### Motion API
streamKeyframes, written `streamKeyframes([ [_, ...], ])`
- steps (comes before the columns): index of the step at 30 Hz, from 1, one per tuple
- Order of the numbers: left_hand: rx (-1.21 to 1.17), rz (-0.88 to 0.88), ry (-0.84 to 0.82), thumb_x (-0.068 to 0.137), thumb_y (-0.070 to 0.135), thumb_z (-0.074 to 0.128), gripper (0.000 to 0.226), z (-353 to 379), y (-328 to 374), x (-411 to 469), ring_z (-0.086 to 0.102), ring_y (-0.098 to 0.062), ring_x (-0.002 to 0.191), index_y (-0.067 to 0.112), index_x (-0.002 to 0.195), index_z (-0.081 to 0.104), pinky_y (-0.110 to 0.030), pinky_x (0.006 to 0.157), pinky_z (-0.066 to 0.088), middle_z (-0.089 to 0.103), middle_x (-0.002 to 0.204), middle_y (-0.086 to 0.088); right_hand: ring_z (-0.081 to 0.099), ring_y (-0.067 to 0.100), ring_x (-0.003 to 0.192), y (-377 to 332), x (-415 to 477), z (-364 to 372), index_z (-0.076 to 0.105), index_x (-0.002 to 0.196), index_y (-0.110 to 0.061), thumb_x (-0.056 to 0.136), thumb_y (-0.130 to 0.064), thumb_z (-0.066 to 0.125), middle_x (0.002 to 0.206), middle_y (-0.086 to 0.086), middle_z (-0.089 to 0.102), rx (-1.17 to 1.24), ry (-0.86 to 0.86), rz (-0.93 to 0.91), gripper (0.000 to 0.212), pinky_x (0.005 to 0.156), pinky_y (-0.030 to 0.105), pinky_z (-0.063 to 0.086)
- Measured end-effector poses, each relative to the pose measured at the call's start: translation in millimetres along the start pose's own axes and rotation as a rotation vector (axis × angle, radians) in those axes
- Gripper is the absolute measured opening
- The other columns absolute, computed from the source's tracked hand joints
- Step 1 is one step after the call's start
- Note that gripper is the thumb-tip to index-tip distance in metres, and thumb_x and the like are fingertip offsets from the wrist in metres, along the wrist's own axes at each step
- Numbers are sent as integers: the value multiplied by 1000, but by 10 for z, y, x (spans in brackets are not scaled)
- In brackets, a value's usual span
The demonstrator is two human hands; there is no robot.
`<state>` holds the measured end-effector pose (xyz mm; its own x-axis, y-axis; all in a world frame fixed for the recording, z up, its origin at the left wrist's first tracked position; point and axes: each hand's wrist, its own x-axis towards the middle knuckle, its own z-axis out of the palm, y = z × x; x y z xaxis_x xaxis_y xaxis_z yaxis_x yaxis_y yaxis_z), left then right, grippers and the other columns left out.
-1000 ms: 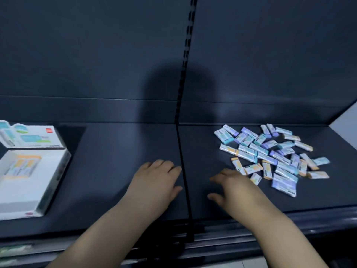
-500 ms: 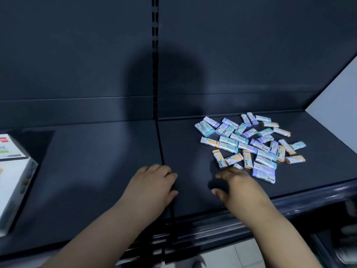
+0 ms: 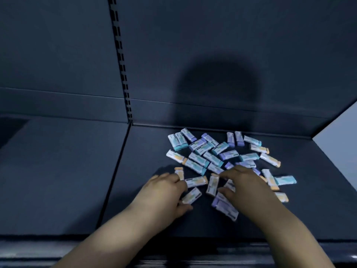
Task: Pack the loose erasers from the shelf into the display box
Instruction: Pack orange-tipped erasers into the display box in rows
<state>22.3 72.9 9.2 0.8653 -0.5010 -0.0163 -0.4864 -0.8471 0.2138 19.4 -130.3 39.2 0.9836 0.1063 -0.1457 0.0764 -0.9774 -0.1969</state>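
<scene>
Both hands have reached the small pastel paper-sleeved erasers (image 3: 199,158) at one o'clock: left hand (image 3: 164,192), grip unclear; right hand (image 3: 249,185) spread flat; gathering seems begun; next, pinch a handful

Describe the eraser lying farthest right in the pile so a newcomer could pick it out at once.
Find the dark shelf and the pile of erasers in its right-hand bay. Go to the pile's right edge, just beyond the right hand. The teal eraser lies almost level there, farthest right, unlike its orange-tipped neighbours.
</scene>
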Motion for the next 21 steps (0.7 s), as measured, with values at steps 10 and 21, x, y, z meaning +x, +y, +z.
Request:
streamKeyframes([
  [10, -71, -180, 43, 93, 42, 45, 29, 129, 244, 69, 49, -13, 113, 29, 118, 56, -26, 92, 35, 54, 116, 10, 42, 12, 114, 276, 242, -6, 54, 119, -26, 78, -53, 64, 118, -6, 47, 52, -128, -207, 50, 90, 27, 41],
  [21, -14, -149, -40, 97, 34, 38, 24, -1, 118, 108, 53, -17, 105, 25, 108, 58, -31, 92, 38, 59, 110, 7, 38, 14, 120, 158, 277, 62, 43, 129, -26, 75, -56, 64, 128, -6, 41, 17, -124, -229, 66, 97, 31, 40],
])
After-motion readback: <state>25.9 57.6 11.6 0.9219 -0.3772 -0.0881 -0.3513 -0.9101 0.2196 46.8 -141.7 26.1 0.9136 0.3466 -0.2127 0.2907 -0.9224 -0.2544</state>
